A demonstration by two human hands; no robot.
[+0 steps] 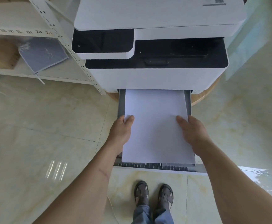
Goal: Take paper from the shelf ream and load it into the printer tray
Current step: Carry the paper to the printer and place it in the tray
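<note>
Over the open printer tray [121, 101], left hand [121, 131] and right hand [192, 131] grip paper [156, 126].

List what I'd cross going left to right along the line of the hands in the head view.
Floor tiles → left hand → paper stack → right hand → floor tiles again. Both hands grip the stack's side edges over the open printer tray.

Bare forearms [83, 183], grey strapped sandals [154, 194], blue jeans [151, 215].
</note>
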